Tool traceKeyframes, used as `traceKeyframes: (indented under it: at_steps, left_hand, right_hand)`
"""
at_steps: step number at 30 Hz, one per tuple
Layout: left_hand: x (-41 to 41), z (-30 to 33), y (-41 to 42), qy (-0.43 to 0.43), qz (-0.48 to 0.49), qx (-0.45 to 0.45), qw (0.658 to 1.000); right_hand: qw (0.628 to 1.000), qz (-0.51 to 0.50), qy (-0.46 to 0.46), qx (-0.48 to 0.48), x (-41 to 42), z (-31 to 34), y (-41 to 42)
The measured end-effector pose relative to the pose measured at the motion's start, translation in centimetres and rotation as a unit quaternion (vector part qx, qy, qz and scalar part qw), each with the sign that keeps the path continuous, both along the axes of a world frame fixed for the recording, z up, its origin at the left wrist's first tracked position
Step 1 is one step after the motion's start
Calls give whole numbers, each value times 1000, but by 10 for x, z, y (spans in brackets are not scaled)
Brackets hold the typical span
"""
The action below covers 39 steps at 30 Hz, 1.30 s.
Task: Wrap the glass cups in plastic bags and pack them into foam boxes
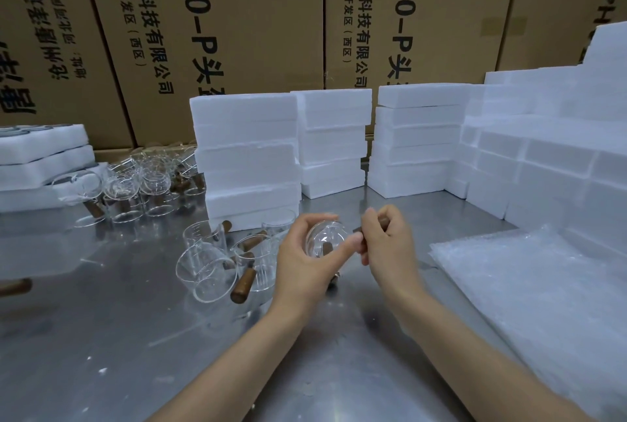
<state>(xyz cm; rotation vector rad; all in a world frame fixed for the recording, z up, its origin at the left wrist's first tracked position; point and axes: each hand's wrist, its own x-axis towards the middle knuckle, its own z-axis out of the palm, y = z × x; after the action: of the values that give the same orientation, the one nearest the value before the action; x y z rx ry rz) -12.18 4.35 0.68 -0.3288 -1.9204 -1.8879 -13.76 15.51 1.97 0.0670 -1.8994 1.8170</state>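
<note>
A: Grip?
B: Left hand [302,262] curls round one cup [325,240] above the table [118,337]; right hand [386,242] pinches its wooden handle [359,231].
A: Count?
B: Five loose cups [207,265] nearby, perhaps; glass overlaps. Three foam stacks [251,157] behind. Bags [529,286] right.

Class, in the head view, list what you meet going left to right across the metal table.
Foam trays → loose glass cups → left hand → right hand → plastic bags.
</note>
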Motion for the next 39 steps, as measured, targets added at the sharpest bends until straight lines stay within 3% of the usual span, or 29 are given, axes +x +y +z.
traceKeyframes:
  at_steps: [5,8,14,20,28,34,39]
  left_hand:
    - [4,6,2,-58,11,106,993]
    - [0,7,-3,-100,-12,117,988]
    - [-7,11,-17,-151,-162,99,970]
    - [-8,12,-25,-130,-289,105,943]
    - [-4,4,-17,-61,-213,-16,975]
    - [-5,-7,-6,-26,-86,-42,995]
    - [-3,-7,-6,-17,-67,-53,996]
  right_hand:
    - [1000,20,1,6,2,-1,-4]
    - [1000,14,-9,-4,1,0,-3]
    - [998,-6,-56,-35,-6,1,7]
    - [989,-9,-105,-104,-12,-1,14]
    - [991,-20,-95,-93,-11,-5,10]
    - [996,-21,-74,-42,-9,-6,4]
    - [993,7,-89,-70,-10,-6,5]
